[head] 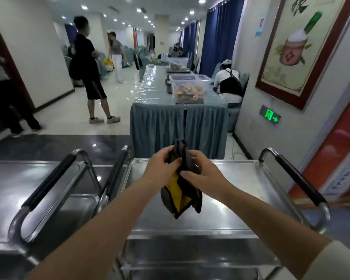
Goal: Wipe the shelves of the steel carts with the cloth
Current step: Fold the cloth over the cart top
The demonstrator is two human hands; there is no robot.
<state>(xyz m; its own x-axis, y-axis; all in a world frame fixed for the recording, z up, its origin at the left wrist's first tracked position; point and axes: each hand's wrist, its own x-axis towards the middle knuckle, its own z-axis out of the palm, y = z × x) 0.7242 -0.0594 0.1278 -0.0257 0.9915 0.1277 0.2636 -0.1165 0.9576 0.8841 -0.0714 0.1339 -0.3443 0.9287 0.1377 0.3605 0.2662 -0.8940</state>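
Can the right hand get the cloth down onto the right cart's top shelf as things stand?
Probably yes. The right hand and left hand hold the cloth directly above that top shelf, which looks bare beneath.

Recessed ceiling lights (138,10) brighten the hall evenly and glare white off the glossy floor (127,85). The steel cart shelf (230,178) below my arms shows soft reflections. Edges bend from the wide lens; the far left blurs.

Both hands (162,166) (200,174) bunch grey-yellow cloth (180,197) above steel cart shelf (240,199).
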